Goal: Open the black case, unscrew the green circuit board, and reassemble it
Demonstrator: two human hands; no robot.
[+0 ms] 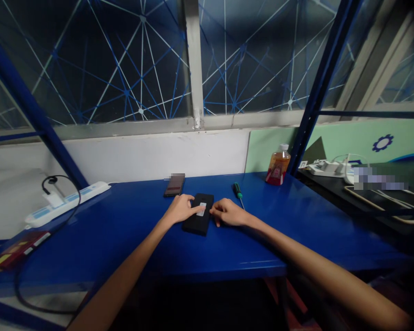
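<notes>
Far left of the left hand: red box (19, 250) near the bench edge, white power strip (89, 192) behind it, black cable (55, 312) looping from the strip over the bench edge. Phone (174, 185) lies just beyond the left hand, on the bench (124, 248).

Left hand (183, 208): part-open, thumb across the top of the black case (196, 226), on its white label (200, 209); other fingers at its left side. Can't tell if it's gripping or just resting.

Case lies flat on the bench between the hands. Right hand (226, 212): fingers curled in, tips at the case's right edge; can't tell if anything is pinched.

Green-handled screwdriver (237, 189) just beyond the right hand, shaft running toward the wrist. Bottle (278, 166) upright, farther back and right of that hand, amber drink inside.
</notes>
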